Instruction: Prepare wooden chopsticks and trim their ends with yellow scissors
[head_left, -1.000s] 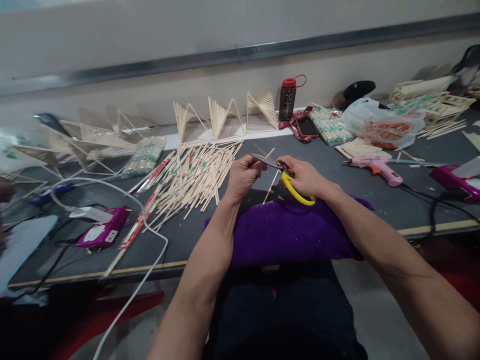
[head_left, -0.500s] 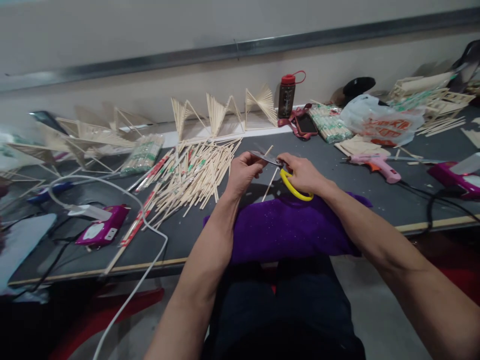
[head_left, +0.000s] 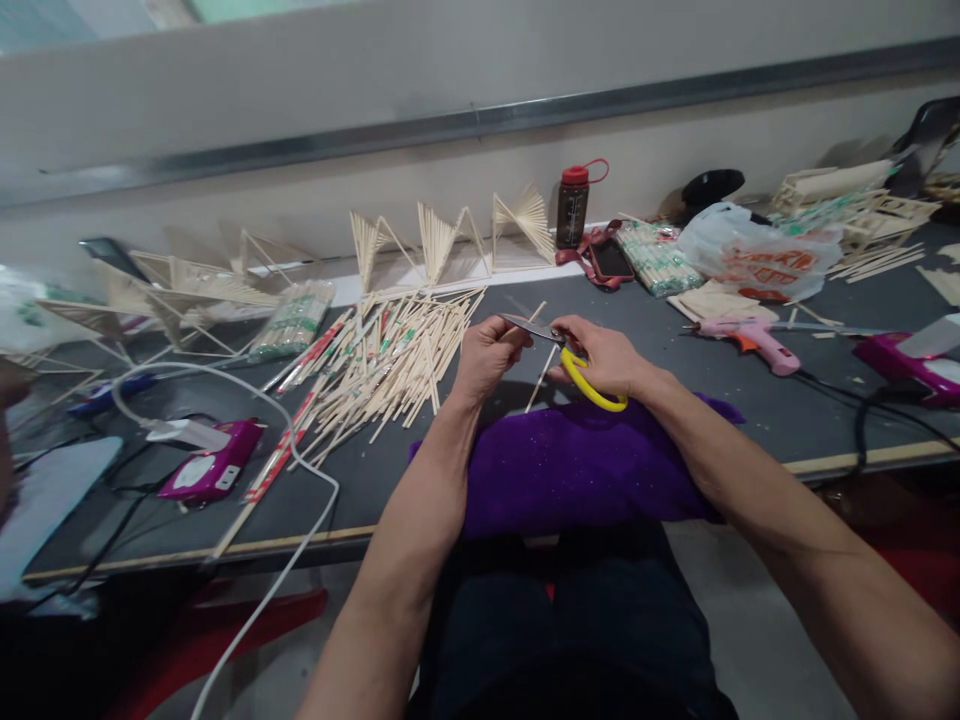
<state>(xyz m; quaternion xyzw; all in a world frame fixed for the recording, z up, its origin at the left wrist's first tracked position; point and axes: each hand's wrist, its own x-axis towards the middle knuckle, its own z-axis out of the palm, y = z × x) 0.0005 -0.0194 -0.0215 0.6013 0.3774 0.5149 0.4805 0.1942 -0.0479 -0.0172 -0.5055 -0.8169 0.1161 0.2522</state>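
The right hand (head_left: pixel 604 358) works yellow scissors (head_left: pixel 570 355) on a stick (head_left: pixel 538 362) the left hand (head_left: pixel 484 355) holds.

Even, soft indoor light, faint shadows; wide-angle bending and blur toward the left edge.

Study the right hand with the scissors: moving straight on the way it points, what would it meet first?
The right hand would probably meet the thin wooden stick crossing the scissors blades, then the left hand close behind; depth is unclear.
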